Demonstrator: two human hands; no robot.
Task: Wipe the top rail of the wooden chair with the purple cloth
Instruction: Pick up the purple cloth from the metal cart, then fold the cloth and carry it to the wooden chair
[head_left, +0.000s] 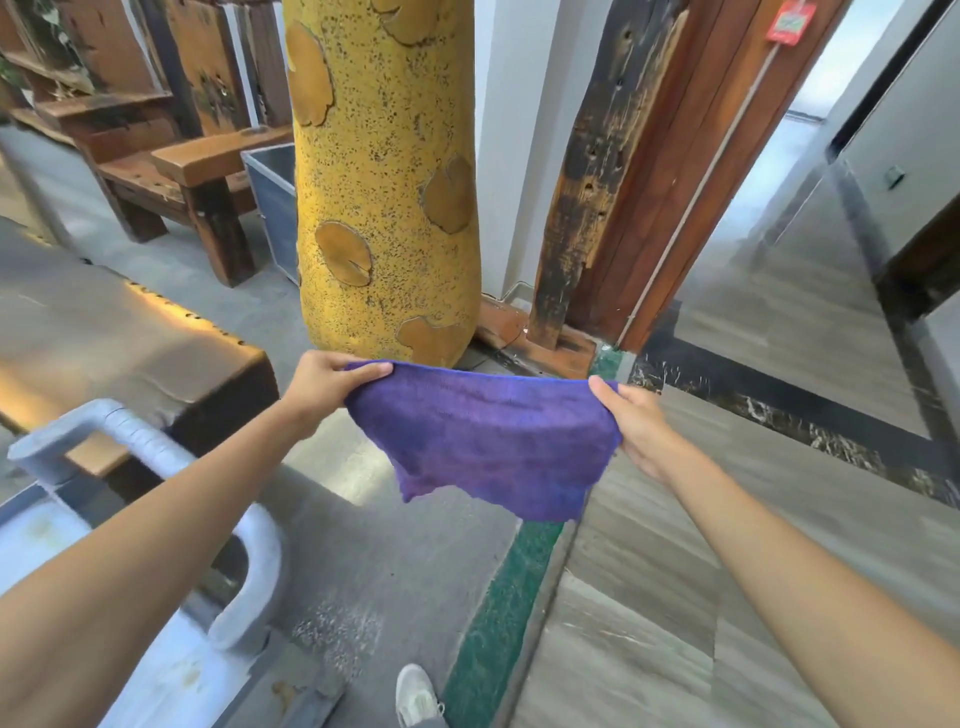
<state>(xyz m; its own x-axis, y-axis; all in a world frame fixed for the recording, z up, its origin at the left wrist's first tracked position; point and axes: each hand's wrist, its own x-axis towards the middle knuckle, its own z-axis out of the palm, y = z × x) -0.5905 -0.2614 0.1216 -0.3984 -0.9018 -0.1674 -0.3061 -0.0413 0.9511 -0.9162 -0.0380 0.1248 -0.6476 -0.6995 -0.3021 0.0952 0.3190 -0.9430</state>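
**Cloth spread between both hands, chair rail not yet reached**

Head view: the purple cloth (483, 436) hangs in the air at the centre, above the floor (779, 519) and in front of a yellow speckled column (384, 197). The left hand (317, 387) pinches its upper left corner, fingers (371, 370) closed over the edge; the right hand (634, 423) grips the upper right corner the same way. The cloth sags between them, so it looks light, soft and limp; folding it into a pad held in one palm would likely wipe better. Wooden furniture (171, 176) stands far left; which piece is the chair I cannot tell.
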